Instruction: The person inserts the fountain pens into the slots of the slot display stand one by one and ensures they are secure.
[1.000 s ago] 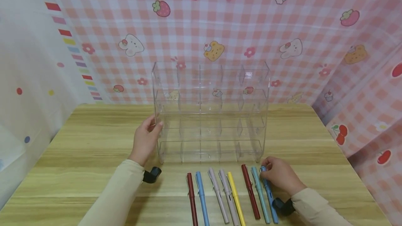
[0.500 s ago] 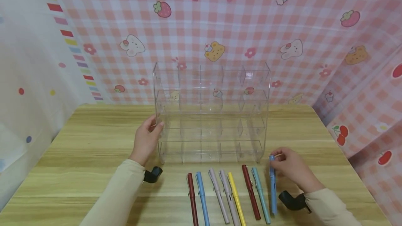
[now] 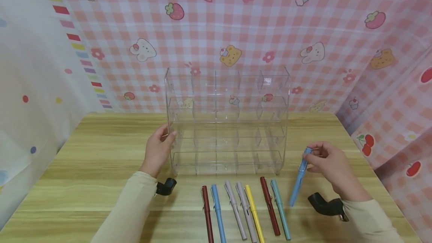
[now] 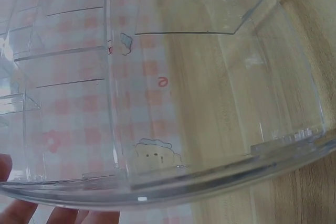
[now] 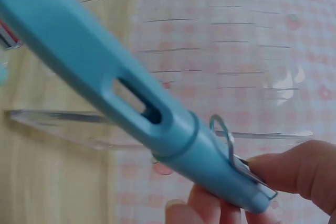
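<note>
A clear acrylic display rack (image 3: 226,157) with stepped, divided compartments stands upright at the table's middle. My left hand (image 3: 156,153) holds its left side panel, thumb on one face and fingers on the other, as the left wrist view shows. To the right of the rack, my right hand (image 3: 332,166) pinches a blue fountain pen (image 3: 299,179) by its capped end. The pen is tilted, its barrel pointing down toward the table. In the right wrist view, thumb and fingers press around the cap beside the metal clip (image 5: 231,145).
In front of the rack lie a dark red pen (image 3: 207,213), another blue pen (image 3: 218,213), two pale lilac pens (image 3: 236,211), a yellow pen (image 3: 254,213), a second red pen (image 3: 269,205) and a teal pen (image 3: 281,209). A checked cloth (image 3: 202,36) hangs behind.
My right hand has picked up the blue pen from the right end of the row and moved it right and away from me, tilting it. The left hand stays on the rack.
</note>
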